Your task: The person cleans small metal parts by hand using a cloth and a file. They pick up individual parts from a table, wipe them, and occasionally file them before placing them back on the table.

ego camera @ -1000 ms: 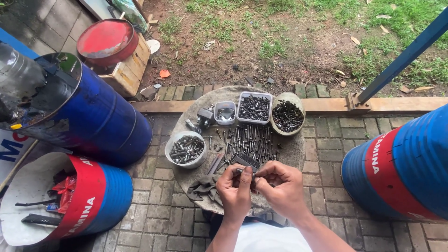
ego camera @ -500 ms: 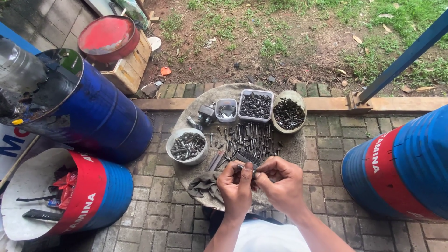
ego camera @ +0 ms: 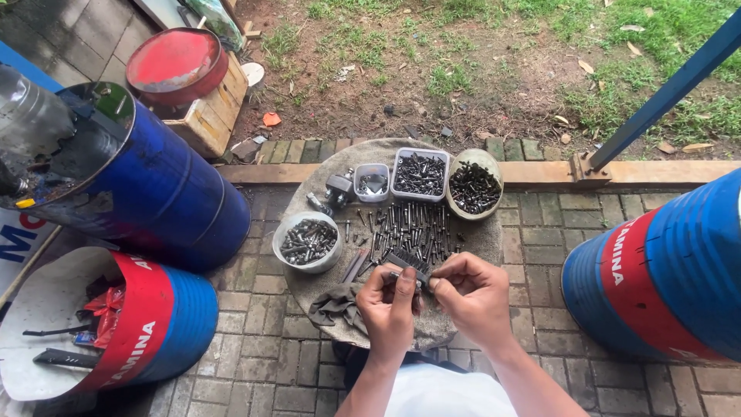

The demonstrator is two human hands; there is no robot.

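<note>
Both my hands meet over the near edge of the round counter (ego camera: 463,320). My left hand (ego camera: 388,305) and right hand (ego camera: 472,297) have fingers pinched shut on 1 small dark bolt (ego camera: 419,283) between them. It looks light, stiff, probably greasy; best gripped at head and shank end. Loose bolts (ego camera: 409,228) lie just beyond, a rag (ego camera: 333,305) left, 4 tubs behind.
</note>
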